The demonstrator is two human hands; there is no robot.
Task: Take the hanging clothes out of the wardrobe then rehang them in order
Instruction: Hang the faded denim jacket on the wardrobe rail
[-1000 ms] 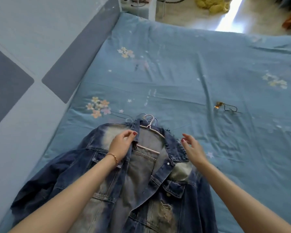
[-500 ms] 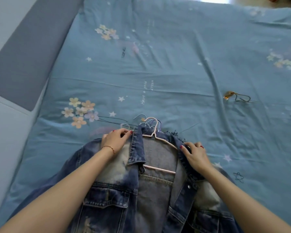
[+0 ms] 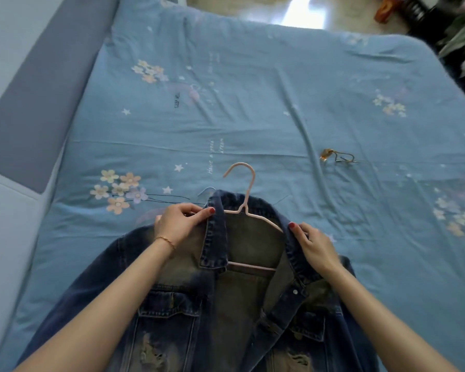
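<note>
jacket (image 3: 226, 304): denim, lies front-up and open on the bed (image 3: 253, 116), under and between both hands; collar end points away from the person.
hanger (image 3: 246, 210): pink, inside the jacket; hook sticks out past the collar, beyond the hands; bottom bar shows in the open neck between them.
left hand (image 3: 179, 222): fingers curled, pinches the left collar edge at the shoulder, thumb on top. Looks like it is seating the fabric over the hanger's arm.
right hand (image 3: 316, 247): grips the right collar side at the shoulder, fingers wrapped over the denim, just beside the hanger's right arm.
hands: well apart, one per shoulder, both clamped on the jacket. Likely reason: symmetric hold squares the shoulders on the hanger so it does not slip off when lifted.
second hook (image 3: 207, 190): pale blue, peeks out just beyond the left hand, half under the collar; whether it carries a garment I cannot tell.
step: judged as dressing the jacket onto the hanger on the bed, flat surface used as support. Rehanging in the wardrobe not yet done; wardrobe not in view.
next: probably lift by the hook; check both shoulders are seated first.
risk: heavy denim, thin hanger; an off-centre shoulder could slide off.
tag (image 3: 336, 156): small gold piece with cord, on the bed well beyond the right hand, untouched.
</note>
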